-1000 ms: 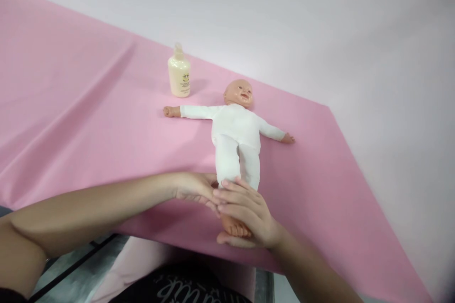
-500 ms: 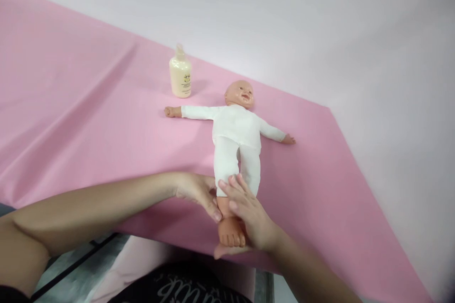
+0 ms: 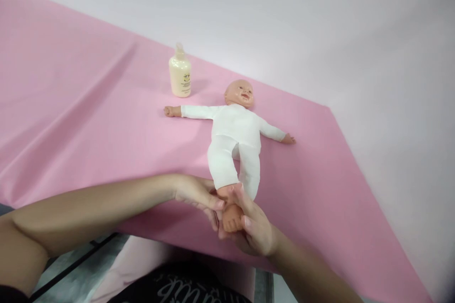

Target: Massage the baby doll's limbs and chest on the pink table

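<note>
A baby doll [image 3: 236,125] in a white top and white trousers lies on its back, arms spread, its feet toward me. One bare foot [image 3: 232,218] is raised between my hands. From the left, my left hand [image 3: 201,199] grips the ankle, its thumb on the front of the leg. Around the foot from the right curls my right hand [image 3: 256,225], with its thumb near the toes and some fingers underneath. The doll's other foot is hidden behind my right hand. Beyond the doll's outstretched arm stands a cream pump bottle [image 3: 180,75], upright.
A pink cloth [image 3: 88,118] with a few folds covers the table under the doll. Past its far edge lies a white surface [image 3: 284,23]. The cloth's near edge is just in front of my body, where a dark shirt [image 3: 181,284] shows.
The doll's leg has bent at the knee and its foot has lifted. My right hand has slid down from the shin and closed around the foot. My left hand has stayed at the ankle.
</note>
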A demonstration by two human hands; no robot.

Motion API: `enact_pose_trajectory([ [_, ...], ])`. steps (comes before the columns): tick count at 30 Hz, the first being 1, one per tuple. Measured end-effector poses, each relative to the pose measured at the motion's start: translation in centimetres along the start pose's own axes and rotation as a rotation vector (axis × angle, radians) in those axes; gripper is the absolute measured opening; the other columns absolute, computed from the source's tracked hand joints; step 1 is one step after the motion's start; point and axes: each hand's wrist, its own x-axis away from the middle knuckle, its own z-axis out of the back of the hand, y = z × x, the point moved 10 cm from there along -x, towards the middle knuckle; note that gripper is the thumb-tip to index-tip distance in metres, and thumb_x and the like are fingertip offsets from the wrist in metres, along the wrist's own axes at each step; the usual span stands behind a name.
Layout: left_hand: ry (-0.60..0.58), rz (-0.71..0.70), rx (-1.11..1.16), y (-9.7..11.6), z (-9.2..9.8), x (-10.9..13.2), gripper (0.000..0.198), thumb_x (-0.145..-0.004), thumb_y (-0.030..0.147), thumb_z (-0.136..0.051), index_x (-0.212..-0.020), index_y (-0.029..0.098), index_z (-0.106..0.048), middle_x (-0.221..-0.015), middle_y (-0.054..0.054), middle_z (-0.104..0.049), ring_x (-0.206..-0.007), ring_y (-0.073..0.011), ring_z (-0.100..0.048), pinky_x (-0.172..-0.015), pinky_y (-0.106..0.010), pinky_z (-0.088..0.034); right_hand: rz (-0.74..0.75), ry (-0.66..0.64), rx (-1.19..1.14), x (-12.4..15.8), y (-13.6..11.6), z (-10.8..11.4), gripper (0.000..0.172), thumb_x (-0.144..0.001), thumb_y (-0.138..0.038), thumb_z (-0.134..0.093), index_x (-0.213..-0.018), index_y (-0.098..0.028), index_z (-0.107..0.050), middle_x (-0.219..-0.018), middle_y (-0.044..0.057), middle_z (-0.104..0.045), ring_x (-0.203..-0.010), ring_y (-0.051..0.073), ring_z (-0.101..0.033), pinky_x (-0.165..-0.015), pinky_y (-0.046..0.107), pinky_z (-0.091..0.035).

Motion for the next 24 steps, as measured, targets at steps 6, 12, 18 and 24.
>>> enact_pose_trajectory([
  [6,-0.006,-0.006,-0.032,-0.6,0.7,0.0,0.051,-0.080,0.046,-0.074,-0.117,0.013,-0.063,-0.104,-0.009,-0.070,-0.101,-0.0245,-0.067,-0.084,-0.033,-0.056,-0.051,-0.004,0.074,-1.0,0.8,0.2,0.097,-0.091,-0.050,-0.057,-0.154,-0.012,0.006,-0.161,0.017,-0.008,-0.149,0.028,-0.012,-0.120,0.050,-0.024],
  [12,-0.051,-0.029,-0.045,-0.2,0.3,-0.1,0.043,-0.082,0.042,-0.073,-0.112,0.012,-0.068,-0.103,-0.009,-0.072,-0.100,-0.0233,-0.068,-0.086,-0.032,-0.056,-0.113,-0.076,0.135,-1.1,1.2,-0.4,0.093,-0.095,-0.049,-0.050,-0.153,-0.008,0.009,-0.162,0.017,-0.005,-0.149,0.028,-0.008,-0.120,0.049,-0.025],
  [18,-0.067,-0.037,0.003,0.0,0.1,-0.1,0.037,-0.082,0.039,-0.072,-0.107,0.012,-0.071,-0.093,-0.007,-0.074,-0.096,-0.0223,-0.070,-0.083,-0.030,-0.057,-0.039,0.041,0.153,-1.3,-0.3,0.8,0.072,-0.099,-0.028,-0.044,-0.154,-0.006,-0.002,-0.157,0.016,-0.028,-0.148,0.023,-0.018,-0.121,0.043,-0.027],
  [24,0.075,-0.018,-0.067,0.4,1.1,0.1,0.048,-0.072,0.031,-0.082,-0.115,0.016,-0.065,-0.094,-0.004,-0.073,-0.090,-0.0198,-0.070,-0.081,-0.029,-0.056,0.124,0.187,0.067,-1.1,-1.8,2.1,0.065,-0.092,-0.018,-0.057,-0.149,-0.010,-0.028,-0.141,0.014,-0.053,-0.134,0.019,-0.049,-0.113,0.034,-0.044],
])
